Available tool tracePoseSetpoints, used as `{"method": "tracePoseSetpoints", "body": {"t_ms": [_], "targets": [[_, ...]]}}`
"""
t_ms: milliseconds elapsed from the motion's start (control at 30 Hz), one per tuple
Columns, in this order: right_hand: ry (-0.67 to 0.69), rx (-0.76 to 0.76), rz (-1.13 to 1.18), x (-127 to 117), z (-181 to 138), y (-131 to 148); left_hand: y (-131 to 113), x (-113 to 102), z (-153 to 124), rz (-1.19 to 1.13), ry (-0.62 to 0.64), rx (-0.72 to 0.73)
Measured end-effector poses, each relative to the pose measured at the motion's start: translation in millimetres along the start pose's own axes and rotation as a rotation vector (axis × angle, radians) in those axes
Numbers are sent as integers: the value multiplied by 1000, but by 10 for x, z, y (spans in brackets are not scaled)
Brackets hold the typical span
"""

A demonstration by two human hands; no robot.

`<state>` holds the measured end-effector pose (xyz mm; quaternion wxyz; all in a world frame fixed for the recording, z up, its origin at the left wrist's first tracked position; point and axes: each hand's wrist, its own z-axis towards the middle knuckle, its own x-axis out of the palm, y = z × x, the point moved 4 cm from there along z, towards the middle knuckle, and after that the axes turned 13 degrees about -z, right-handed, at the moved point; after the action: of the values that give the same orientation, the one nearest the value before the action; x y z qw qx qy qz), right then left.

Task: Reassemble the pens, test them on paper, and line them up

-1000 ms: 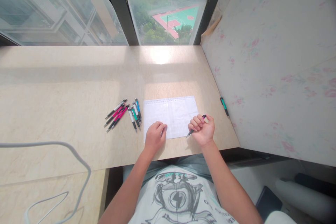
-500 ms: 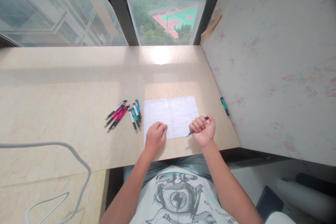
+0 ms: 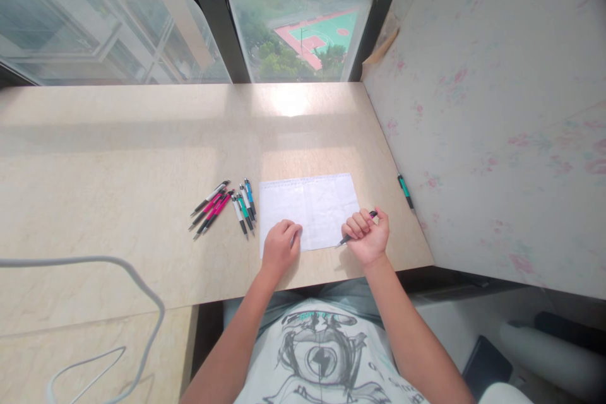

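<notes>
A white sheet of paper point(image 3: 312, 202) lies on the table with a row of faint writing along its top edge. My left hand point(image 3: 282, 245) rests on the sheet's lower left part, fingers curled in and pressed together. Whatever may be under those fingers is hidden. At the sheet's lower right corner my right hand point(image 3: 365, 235) is closed in a fist, palm turned up, around a pen point(image 3: 345, 240). The pen has a black grip, a silver tip pointing down left, and a bit of pink near its top end; the fingers cover its middle.
Left of the paper lie several white, pink, green and blue pens point(image 3: 218, 209) in two groups. A green pen point(image 3: 405, 192) lies by the flowered wall point(image 3: 492, 139) on the right. A grey cable point(image 3: 137, 284) loops over the table point(image 3: 118, 189) at lower left. Windows stand behind.
</notes>
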<state>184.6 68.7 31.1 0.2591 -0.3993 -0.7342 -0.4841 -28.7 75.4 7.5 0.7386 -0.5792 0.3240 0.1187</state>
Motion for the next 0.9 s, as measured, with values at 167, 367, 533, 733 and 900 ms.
{"method": "tracePoseSetpoints", "body": {"t_ms": [167, 367, 533, 733, 900], "targets": [[-24, -8, -36, -28, 0, -5, -10, -11, 1, 5, -6, -3], [-19, -3, -8, -10, 2, -2, -6, -7, 3, 9, -1, 7], [67, 13, 67, 30, 11, -10, -11, -11, 5, 19, -4, 7], [68, 9, 59, 4, 23, -22, -7, -9, -2, 23, -7, 18], [89, -16, 44, 10, 26, -17, -12, -16, 2, 22, -12, 17]]}}
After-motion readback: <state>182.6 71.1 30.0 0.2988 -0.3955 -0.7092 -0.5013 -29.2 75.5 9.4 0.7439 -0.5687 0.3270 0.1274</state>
